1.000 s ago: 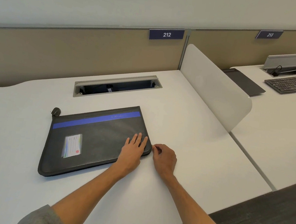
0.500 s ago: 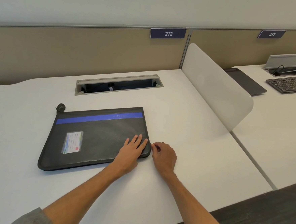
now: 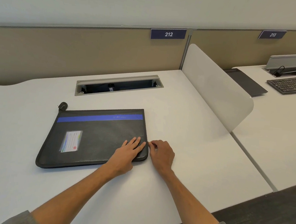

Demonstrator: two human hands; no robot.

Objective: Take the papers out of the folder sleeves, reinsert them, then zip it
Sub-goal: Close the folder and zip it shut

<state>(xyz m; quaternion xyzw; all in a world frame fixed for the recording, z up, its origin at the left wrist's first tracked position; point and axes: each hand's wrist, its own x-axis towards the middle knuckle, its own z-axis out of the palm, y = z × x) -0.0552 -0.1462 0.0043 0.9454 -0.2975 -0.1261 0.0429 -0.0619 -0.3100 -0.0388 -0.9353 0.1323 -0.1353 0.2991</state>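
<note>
A: Where was the folder (image 3: 96, 136)?

B: Flat on the desk (image 3: 185, 149), closed, its blue stripe toward the far edge and a card pocket (image 3: 71, 141) on the cover. A small black tab (image 3: 63, 105) lay at its far left corner, likely part of the zip, though that was too small to be sure.

A: How would it handle?

B: I judged it light and somewhat soft: a thin textured case that would bend if lifted by one corner and slide on the smooth desk if pulled unbraced. Best held down flat on the cover while the zip was worked from the edge.

A: And the hands?

B: The left hand (image 3: 129, 151) lay flat on the cover near the right corner, fingers straight and together, pressing it down. The right hand (image 3: 162, 153) sat just beside the right edge, fingers curled, thumb and forefinger pinched together at the seam. It seemed to pinch a zip pull, but the pull itself was hidden.

A: Any papers out?

B: None showed; it looked closed.
</note>
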